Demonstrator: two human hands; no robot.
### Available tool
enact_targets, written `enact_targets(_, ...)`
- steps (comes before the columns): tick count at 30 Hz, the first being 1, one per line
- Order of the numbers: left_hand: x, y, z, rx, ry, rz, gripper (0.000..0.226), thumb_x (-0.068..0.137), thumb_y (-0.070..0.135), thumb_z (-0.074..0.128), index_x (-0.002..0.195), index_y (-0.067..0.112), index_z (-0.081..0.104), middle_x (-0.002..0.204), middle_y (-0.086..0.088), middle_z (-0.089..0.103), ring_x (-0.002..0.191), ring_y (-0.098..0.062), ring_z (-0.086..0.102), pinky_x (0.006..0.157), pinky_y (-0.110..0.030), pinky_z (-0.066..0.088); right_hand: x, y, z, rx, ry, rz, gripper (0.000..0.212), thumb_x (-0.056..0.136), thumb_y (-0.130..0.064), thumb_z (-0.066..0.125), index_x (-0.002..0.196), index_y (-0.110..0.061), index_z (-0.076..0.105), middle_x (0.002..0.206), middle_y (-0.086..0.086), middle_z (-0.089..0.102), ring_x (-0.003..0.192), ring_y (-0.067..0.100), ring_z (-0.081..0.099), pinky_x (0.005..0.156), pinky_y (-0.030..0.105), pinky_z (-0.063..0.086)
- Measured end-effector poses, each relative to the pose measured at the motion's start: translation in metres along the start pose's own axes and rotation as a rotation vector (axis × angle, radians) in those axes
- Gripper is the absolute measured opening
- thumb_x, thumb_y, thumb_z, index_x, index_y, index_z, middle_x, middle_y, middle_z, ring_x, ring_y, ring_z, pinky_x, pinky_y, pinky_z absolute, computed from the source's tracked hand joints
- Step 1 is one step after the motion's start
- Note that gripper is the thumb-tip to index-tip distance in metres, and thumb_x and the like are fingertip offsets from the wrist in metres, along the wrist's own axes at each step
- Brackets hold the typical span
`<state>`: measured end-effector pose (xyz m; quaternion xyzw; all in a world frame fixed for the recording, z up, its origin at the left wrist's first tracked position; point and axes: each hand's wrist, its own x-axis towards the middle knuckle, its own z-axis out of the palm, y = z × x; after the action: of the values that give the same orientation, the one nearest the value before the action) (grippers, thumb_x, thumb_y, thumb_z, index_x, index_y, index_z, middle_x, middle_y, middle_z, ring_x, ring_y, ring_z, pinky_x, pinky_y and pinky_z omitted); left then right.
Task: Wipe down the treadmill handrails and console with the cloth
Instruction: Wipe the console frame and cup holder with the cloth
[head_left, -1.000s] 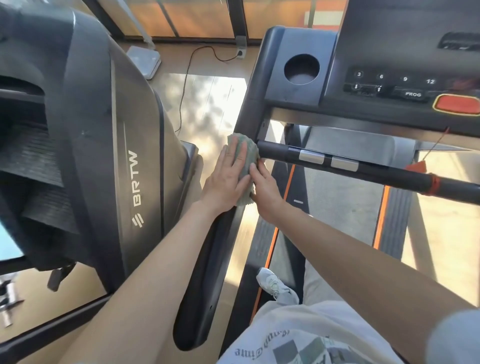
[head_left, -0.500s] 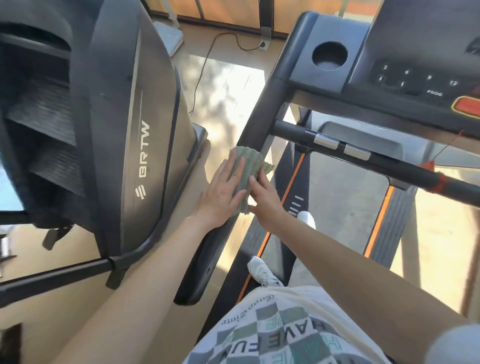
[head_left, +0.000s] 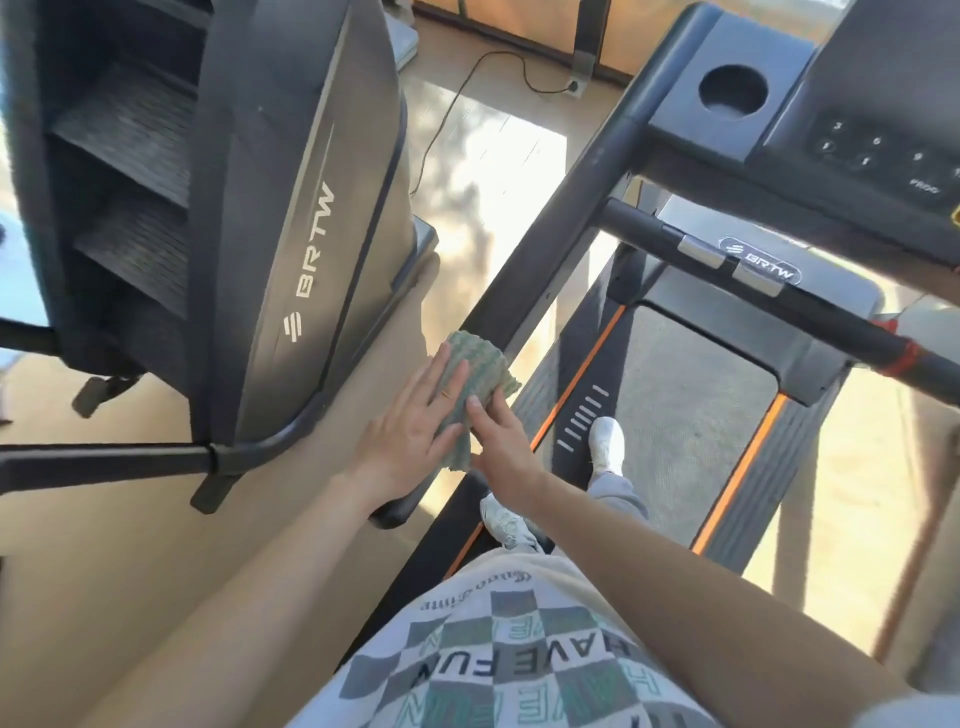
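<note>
Where the stair machine (head_left: 291, 208) crowds in on my left, only a strip of floor (head_left: 493, 171) separates it from the handrail (head_left: 540, 260). My left hand (head_left: 410, 436) lies flat, fingers straight, pressing the cloth (head_left: 475, 374) onto the rail. My right hand (head_left: 501, 441) curls its fingers around the cloth's near edge. The crossbar (head_left: 649, 228) runs ahead under the console (head_left: 857, 104). There is room to my right, over the belt (head_left: 691, 415). The cup holder (head_left: 732, 88) is a dark well; I cannot tell its contents.

The cloth (head_left: 480, 374) and both hands have slid down the left handrail (head_left: 530, 291), now well below the crossbar (head_left: 649, 228). A white shoe (head_left: 607, 441) has stepped forward on the belt (head_left: 691, 405).
</note>
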<state>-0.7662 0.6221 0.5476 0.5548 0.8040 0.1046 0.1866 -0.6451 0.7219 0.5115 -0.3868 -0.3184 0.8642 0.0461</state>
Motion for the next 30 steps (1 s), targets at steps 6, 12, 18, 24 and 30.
enact_targets(6, -0.046, -0.012, 0.013, -0.016, 0.04, -0.048, 0.073, 0.106, 0.044, 0.04, 0.163, 0.035, -0.004, 0.169, 0.015, -0.015, 0.154, -0.018, 0.021, 0.082, -0.039, 0.058, -0.018, 0.03, 0.014, 0.031, -0.025, 0.091, 0.053, 0.101, -0.033, 0.061, 0.149, -0.033, 0.04, 0.145, -0.003, 0.056, 0.131, 0.023, 0.056, 0.101, 0.059, 0.051)
enact_targets(12, -0.092, -0.017, 0.024, -0.108, 0.063, -0.179, 0.068, 0.102, 0.057, 0.023, 0.163, 0.034, 0.003, 0.171, 0.013, -0.002, 0.153, -0.018, 0.026, 0.092, -0.042, 0.055, -0.035, 0.052, 0.035, -0.014, -0.024, 0.193, 0.046, 0.097, -0.029, 0.067, 0.14, -0.028, 0.049, 0.134, 0.0, 0.065, 0.122, 0.024, 0.064, 0.1, 0.054, 0.053)
enact_targets(18, -0.133, -0.016, 0.04, -0.313, 0.128, -0.398, 0.073, 0.103, 0.059, 0.033, 0.164, 0.023, 0.015, 0.168, 0.004, 0.022, 0.151, -0.017, 0.031, 0.109, -0.04, 0.045, -0.058, 0.061, 0.035, -0.157, -0.064, 0.078, 0.059, 0.096, -0.019, 0.065, 0.15, -0.027, 0.042, 0.139, 0.0, 0.062, 0.127, 0.019, 0.061, 0.109, 0.048, 0.048)
enact_targets(24, -0.142, -0.014, 0.044, -0.511, 0.164, -0.58, 0.068, 0.104, 0.052, 0.044, 0.162, 0.021, 0.027, 0.162, 0.003, 0.037, 0.147, -0.014, 0.036, 0.119, -0.039, 0.036, -0.08, 0.044, 0.035, -0.779, -0.068, -0.195, 0.08, 0.099, -0.016, 0.059, 0.162, -0.032, 0.013, 0.168, -0.016, 0.006, 0.15, -0.01, 0.003, 0.119, 0.013, 0.018)
enact_targets(30, -0.135, -0.016, 0.044, -0.795, 0.234, -0.633, 0.051, 0.102, 0.056, 0.039, 0.149, 0.038, 0.046, 0.136, 0.015, 0.063, 0.126, -0.009, 0.058, 0.109, -0.045, 0.047, -0.053, 0.027, 0.028, -1.622, -0.206, -0.651, 0.062, 0.099, -0.024, 0.058, 0.157, -0.023, 0.034, 0.169, -0.003, 0.013, 0.156, 0.026, -0.009, 0.126, 0.054, 0.001)
